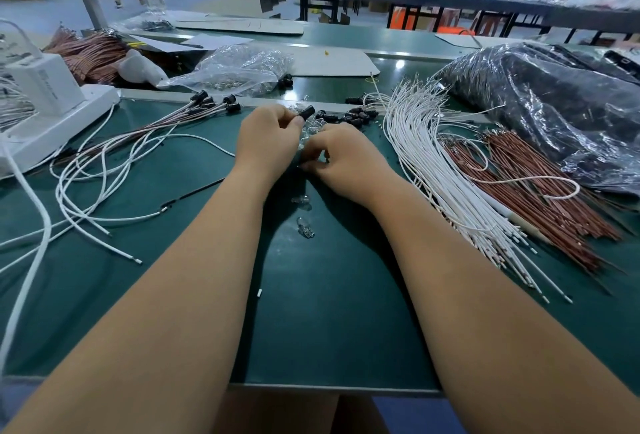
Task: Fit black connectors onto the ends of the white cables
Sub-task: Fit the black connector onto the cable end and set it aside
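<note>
Black connector (pixel 307 112) — left hand (pixel 268 141) pinches

1 view only, from a wide-angle camera on the person's head, looking forward and down along both forearms to the green table (pixel 329 329), whose near edge runs across the bottom. The hands sit near frame centre, fairly close to the lens. The upper part takes in the far side of the table and a hall behind. Straight lines bow toward the edges
</note>
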The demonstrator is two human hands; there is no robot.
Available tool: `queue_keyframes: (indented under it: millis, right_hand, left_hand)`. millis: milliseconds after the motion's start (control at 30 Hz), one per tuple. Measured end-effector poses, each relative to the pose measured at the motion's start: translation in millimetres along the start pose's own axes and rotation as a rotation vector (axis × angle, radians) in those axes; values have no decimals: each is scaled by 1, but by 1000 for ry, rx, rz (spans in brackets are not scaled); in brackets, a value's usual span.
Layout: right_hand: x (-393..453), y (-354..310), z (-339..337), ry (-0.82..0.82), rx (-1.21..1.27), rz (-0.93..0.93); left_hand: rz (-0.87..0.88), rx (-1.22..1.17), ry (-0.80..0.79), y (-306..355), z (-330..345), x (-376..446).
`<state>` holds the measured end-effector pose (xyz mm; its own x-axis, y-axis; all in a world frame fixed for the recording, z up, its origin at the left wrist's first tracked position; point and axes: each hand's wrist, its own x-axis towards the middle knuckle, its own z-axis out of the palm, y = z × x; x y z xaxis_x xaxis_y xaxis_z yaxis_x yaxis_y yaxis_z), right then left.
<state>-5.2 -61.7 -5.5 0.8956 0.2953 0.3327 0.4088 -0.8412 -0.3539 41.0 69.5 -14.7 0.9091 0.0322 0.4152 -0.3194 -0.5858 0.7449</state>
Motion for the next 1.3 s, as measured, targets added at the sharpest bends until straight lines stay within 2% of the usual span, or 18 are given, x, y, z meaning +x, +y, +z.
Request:
queue_keyframes:
  millis: [167,300,433,667,1133,1300]
  right_hand:
    - [-1,7,-6,225,311,186]
    - [-2,21,-14,395,700,368]
    - [-2,29,-17,441,888,434]
    - [1,29,-13,425,947,457]
    - [-1,33,-15,450,1029,509]
    - [-1,32,-14,395,948,488]
  left_hand:
    - [47,-134,32,4,-2,-3]
    - [62,-256,-102,9,-3,-7]
    - [74,-238,-216,10,-1,-10]
    - [91,-253,-298,12,-1,-11]
    - [99,-243,-302,10,0,-10]
    - [94,-243,-310,10,1,-10]
